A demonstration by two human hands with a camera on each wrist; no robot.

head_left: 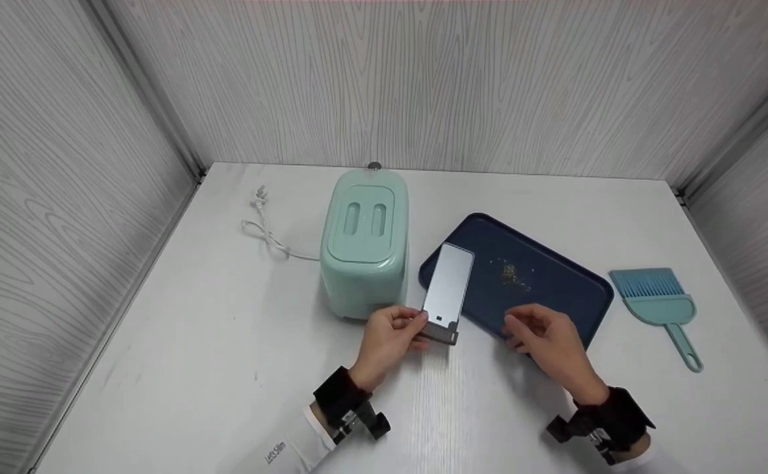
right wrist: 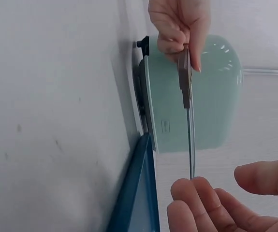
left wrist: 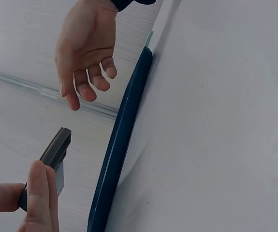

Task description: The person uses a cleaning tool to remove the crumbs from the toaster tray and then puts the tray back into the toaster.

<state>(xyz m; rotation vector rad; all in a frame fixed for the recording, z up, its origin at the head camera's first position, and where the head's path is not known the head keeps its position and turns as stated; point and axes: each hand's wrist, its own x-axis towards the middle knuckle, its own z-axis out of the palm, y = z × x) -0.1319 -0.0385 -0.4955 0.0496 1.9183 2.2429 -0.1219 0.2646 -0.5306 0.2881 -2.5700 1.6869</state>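
My left hand (head_left: 389,342) pinches a flat metal crumb tray (head_left: 448,283) by its dark grip end, thumb on top and fingers below. Its long pale plate slants away over the left corner of a navy serving tray (head_left: 548,276). A small heap of brownish crumbs (head_left: 509,274) lies on the navy surface. Over the tray's near edge hovers my right hand (head_left: 552,339), holding nothing, its fingers loosely bent; the palm faces the crumb tray in the left wrist view. Just beyond my left hand stands a mint-green toaster (head_left: 364,250), its top covered by a lid with two oval recesses.
A white power cord (head_left: 267,234) with its plug trails left from the toaster. On the right lies a teal brush (head_left: 654,293) with a dustpan-coloured handle. Wood-grain panels (head_left: 384,85) wall the white table (head_left: 180,342) at the back and both sides.
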